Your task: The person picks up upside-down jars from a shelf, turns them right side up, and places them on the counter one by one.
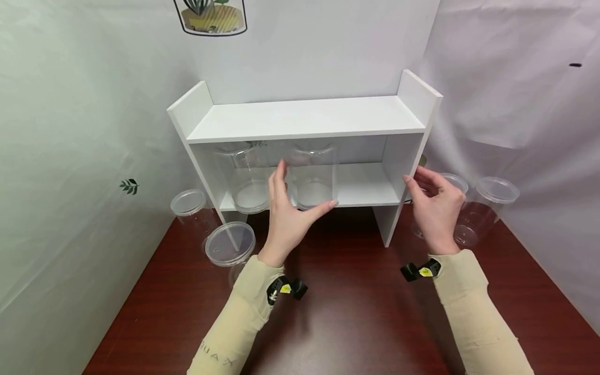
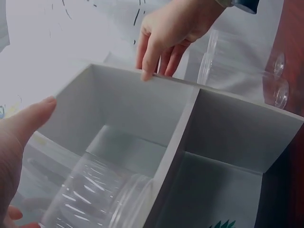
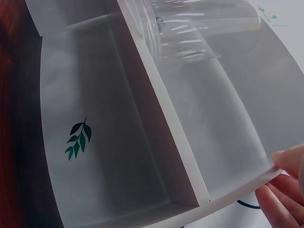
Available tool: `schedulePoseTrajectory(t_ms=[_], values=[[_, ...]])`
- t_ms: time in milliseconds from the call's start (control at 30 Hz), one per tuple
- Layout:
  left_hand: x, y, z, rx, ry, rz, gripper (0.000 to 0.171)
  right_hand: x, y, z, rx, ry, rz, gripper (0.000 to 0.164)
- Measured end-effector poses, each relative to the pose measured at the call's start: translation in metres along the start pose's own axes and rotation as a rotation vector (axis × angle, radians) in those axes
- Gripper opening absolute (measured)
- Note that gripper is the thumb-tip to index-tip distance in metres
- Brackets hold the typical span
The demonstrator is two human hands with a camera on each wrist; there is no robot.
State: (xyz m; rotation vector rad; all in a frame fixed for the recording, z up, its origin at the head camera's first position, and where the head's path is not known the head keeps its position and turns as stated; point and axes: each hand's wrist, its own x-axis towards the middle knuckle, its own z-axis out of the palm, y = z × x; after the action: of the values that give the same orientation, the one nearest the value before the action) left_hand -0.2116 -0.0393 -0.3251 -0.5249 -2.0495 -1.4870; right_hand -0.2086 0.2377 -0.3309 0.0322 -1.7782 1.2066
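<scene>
A white two-tier shelf [image 1: 307, 119] stands on the table, with two clear plastic jars on its middle board. My left hand [image 1: 288, 219] is in front of the right jar [image 1: 313, 177], thumb and fingers spread wide around its front. In the left wrist view the thumb [image 2: 35, 118] is apart from the jar [image 2: 90, 190]. The left jar [image 1: 250, 182] stands just beyond my fingers. My right hand [image 1: 436, 205] pinches the front edge of the shelf's right side panel [image 3: 237, 192], thumb on the inner face and fingers outside.
Lidded clear jars stand on the dark red table [image 1: 347, 312]: one at the far left [image 1: 189, 208], one nearer [image 1: 229, 245] beside my left forearm, and two at the right, including the outer one [image 1: 487, 208]. Pale sheeting [image 1: 515, 104] hangs around the table.
</scene>
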Motion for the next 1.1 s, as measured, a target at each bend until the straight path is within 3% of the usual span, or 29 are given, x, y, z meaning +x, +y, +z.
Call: schedulePoseTrajectory(t_ms=[233, 533, 733, 1100], values=[[0.011, -0.01, 0.01, 0.017, -0.016, -0.106, 0.121, 0.0, -0.002, 0.0, 0.003, -0.005, -0.001, 0.028], [0.015, -0.015, 0.011, 0.018, -0.003, -0.109, 0.114, -0.001, -0.003, 0.001, 0.0, -0.01, 0.004, 0.029], [0.011, -0.012, 0.009, 0.023, 0.001, -0.091, 0.108, -0.001, -0.003, 0.001, -0.003, -0.01, 0.0, 0.028], [-0.011, -0.004, -0.002, -0.025, -0.027, -0.097, 0.104, -0.002, -0.002, 0.001, -0.019, -0.009, 0.004, 0.028]])
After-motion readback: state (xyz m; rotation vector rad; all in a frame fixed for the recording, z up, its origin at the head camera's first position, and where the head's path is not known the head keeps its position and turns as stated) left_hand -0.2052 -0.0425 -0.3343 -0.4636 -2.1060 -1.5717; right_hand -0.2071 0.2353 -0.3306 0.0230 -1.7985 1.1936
